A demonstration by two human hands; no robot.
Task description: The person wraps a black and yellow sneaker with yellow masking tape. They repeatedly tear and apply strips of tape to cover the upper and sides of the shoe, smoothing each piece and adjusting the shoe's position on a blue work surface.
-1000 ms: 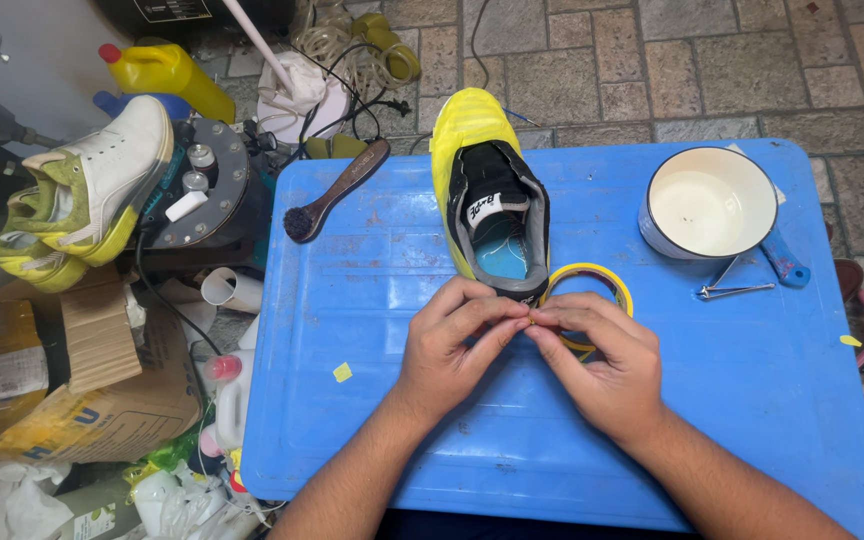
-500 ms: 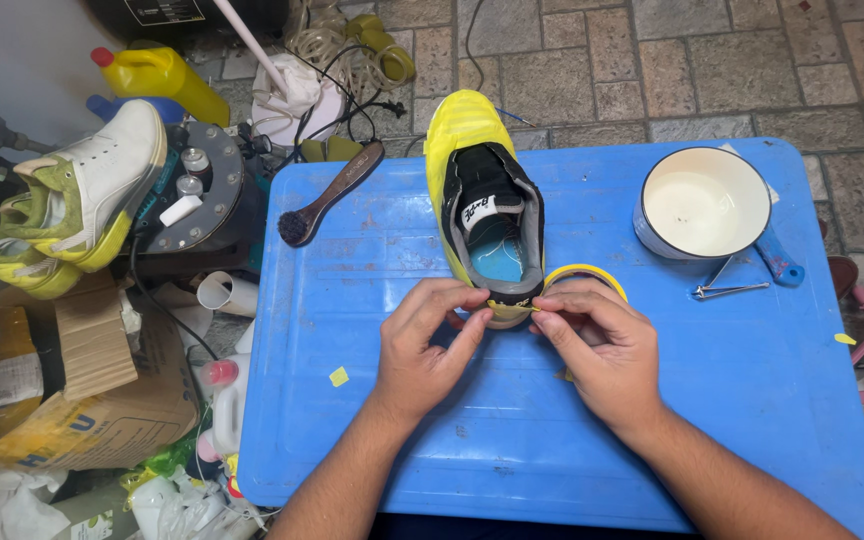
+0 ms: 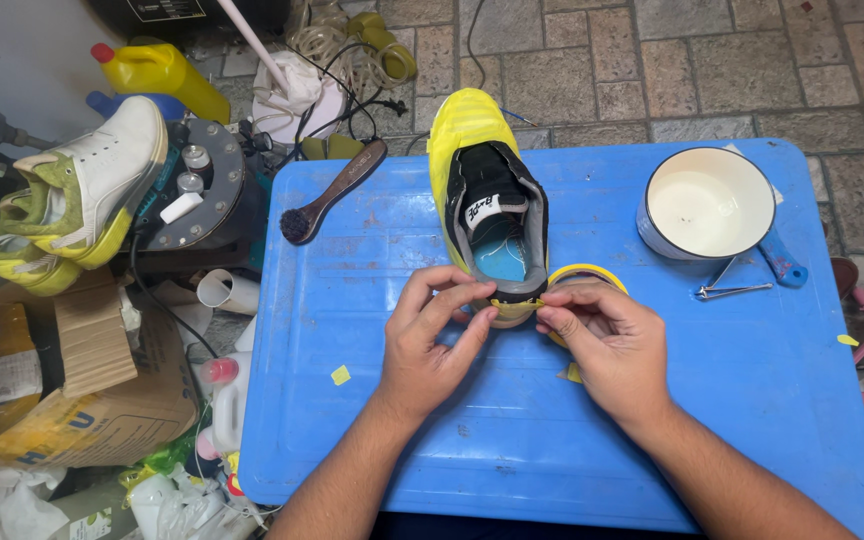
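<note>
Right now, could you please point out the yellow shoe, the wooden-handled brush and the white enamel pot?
Yellow shoe [image 3: 467,125], head view, on its toe.
Wooden-handled brush [image 3: 337,185], head view, on its handle.
White enamel pot [image 3: 709,202], head view, on its inner base.

Yellow sports shoe at my fingertips

The yellow sports shoe with black collar and blue insole lies sole-down on the blue plastic table, toe pointing away from me, heel toward me. A strip of yellow tape runs across its heel. The yellow tape roll lies flat just beside the heel, on its right, partly covered.
</note>
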